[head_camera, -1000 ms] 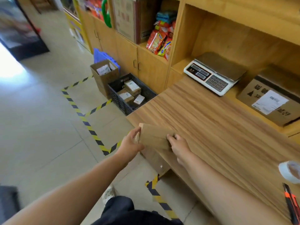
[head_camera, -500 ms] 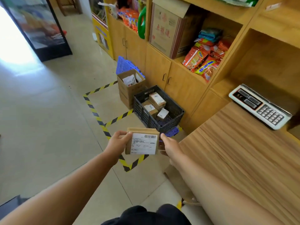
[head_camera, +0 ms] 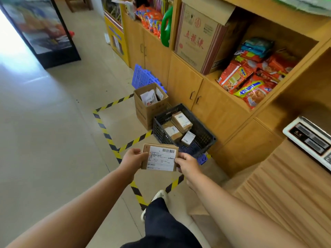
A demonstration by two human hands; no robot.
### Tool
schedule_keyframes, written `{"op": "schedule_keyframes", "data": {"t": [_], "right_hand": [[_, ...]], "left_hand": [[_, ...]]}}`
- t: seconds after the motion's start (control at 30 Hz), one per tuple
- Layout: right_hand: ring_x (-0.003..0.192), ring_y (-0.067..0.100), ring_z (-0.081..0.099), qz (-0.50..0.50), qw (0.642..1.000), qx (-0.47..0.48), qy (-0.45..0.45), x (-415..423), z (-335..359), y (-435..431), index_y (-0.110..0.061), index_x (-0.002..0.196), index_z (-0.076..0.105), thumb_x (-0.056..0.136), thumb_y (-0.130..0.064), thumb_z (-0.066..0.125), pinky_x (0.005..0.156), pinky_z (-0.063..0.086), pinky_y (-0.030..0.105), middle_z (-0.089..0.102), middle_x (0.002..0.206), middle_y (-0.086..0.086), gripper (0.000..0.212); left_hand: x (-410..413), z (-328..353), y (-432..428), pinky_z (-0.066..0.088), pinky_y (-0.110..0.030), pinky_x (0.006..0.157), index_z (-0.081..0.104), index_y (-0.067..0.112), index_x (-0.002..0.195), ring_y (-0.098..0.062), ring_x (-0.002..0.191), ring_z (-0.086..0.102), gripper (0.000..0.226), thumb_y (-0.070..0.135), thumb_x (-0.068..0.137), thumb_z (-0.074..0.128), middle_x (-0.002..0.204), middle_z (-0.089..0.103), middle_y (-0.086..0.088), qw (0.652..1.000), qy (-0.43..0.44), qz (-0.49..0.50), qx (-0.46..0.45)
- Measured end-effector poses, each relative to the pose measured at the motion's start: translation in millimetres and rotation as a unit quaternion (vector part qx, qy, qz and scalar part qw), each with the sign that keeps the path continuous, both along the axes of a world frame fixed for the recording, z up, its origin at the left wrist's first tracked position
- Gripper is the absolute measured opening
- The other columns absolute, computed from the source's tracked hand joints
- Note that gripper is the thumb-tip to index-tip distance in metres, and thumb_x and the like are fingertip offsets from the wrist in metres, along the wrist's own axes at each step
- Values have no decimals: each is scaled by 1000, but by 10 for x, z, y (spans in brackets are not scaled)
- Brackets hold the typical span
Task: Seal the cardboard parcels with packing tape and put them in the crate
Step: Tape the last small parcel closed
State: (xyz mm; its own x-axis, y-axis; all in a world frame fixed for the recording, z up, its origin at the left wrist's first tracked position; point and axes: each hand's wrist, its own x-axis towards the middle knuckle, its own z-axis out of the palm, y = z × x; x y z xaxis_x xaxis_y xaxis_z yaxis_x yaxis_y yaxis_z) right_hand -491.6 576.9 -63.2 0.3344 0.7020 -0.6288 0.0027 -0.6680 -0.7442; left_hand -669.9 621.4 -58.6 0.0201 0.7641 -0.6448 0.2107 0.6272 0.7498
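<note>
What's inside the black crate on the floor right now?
The crate holds three labelled parcels, with bare mesh floor beside them. Anything lying under them is covered.

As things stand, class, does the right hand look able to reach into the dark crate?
Probably yes: the crate sits open-topped beyond the right hand, which grips a labelled parcel; nothing lies between, and bare space shows beside the parcels inside.

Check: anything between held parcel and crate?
Nothing, per the head view. The parcel, gripped by left hand and right hand, overlaps the near wall of the crate in frame; only floor with striped tape lies below.
</note>
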Motion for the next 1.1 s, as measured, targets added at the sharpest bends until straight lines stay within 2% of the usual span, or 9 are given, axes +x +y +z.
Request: {"op": "schedule_keyframes", "data": {"t": [0.13, 0.3, 0.53, 0.63, 0.73, 0.83, 0.93, 1.03, 1.1], "right_hand": [[68, 8, 54, -15, 1000, -7, 23, 46, -9, 742, -17, 110, 66, 92, -9, 54, 53, 41, 19, 68, 97, 3, 23], [88, 20, 64, -37, 999, -17, 35, 235, -5, 1425, -19, 110, 66, 92, -12, 55, 72, 51, 32, 69, 95, 1, 22], [79, 14, 54, -75, 996, -16, 45, 651, -83, 2004, -27, 86, 61, 95, -10, 51, 65, 43, 24, 62, 81, -7, 22], [82, 16, 51, -106, 993, -26, 52, 803, -195, 2223, -27, 92, 59, 97, -11, 49, 60, 41, 22, 62, 80, -7, 20], [77, 9, 55, -143, 987, -43, 63, 920, -336, 2452, -24, 107, 57, 98, -13, 49, 56, 41, 15, 61, 89, -8, 17], [77, 2, 54, -178, 981, -56, 60, 1005, -441, 2750, -22, 118, 55, 97, -14, 50, 57, 43, 15, 58, 95, -8, 23], [81, 9, 57, -227, 968, -79, 70, 1043, -583, 3101, -23, 118, 55, 96, -17, 53, 64, 48, 22, 60, 98, -6, 23], [88, 17, 60, -268, 953, -109, 92, 1006, -759, 3434, -22, 113, 56, 95, -18, 55, 83, 50, 34, 62, 101, -3, 19], [89, 19, 59, -290, 945, -114, 99, 988, -925, 3655, -19, 118, 58, 94, -18, 56, 79, 48, 32, 64, 103, -1, 24]], "left_hand": [[73, 83, 771, 53, -42, 90, 53, 6, 113, -26, 97, 63, 26, 14, 89, 60, 102, 65, -13, 1000, 21, 5, 6], [306, 146, 1549, 53, -37, 88, 57, 13, 111, -21, 94, 64, 19, 14, 92, 55, 98, 68, -7, 1000, 20, -21, 10], [787, 13, 2325, 50, -35, 91, 58, 17, 121, -17, 95, 63, 29, 10, 94, 51, 99, 69, -2, 996, 12, -91, -12], [1030, -130, 2682, 50, -30, 83, 60, 18, 121, -14, 92, 65, 30, 10, 93, 53, 97, 70, 1, 990, 7, -140, -16], [1258, -246, 3043, 44, -28, 86, 61, 20, 122, -14, 98, 61, 32, 11, 93, 52, 105, 68, 1, 981, 21, -191, -23], [1450, -342, 3444, 38, -22, 78, 67, 27, 96, -9, 88, 55, 22, 10, 92, 53, 97, 65, 4, 970, 26, -240, -35], [1582, -463, 3935, 39, -21, 72, 65, 29, 77, -11, 83, 57, 27, 9, 90, 53, 83, 66, 8, 956, 33, -289, -42], [1658, -675, 4410, 42, -21, 69, 70, 29, 90, -14, 88, 62, 23, 17, 89, 50, 92, 70, 5, 932, 47, -357, -49], [1708, -830, 4687, 41, -21, 63, 70, 29, 101, -12, 87, 62, 25, 19, 90, 49, 99, 70, 4, 918, 55, -389, -48]]}}
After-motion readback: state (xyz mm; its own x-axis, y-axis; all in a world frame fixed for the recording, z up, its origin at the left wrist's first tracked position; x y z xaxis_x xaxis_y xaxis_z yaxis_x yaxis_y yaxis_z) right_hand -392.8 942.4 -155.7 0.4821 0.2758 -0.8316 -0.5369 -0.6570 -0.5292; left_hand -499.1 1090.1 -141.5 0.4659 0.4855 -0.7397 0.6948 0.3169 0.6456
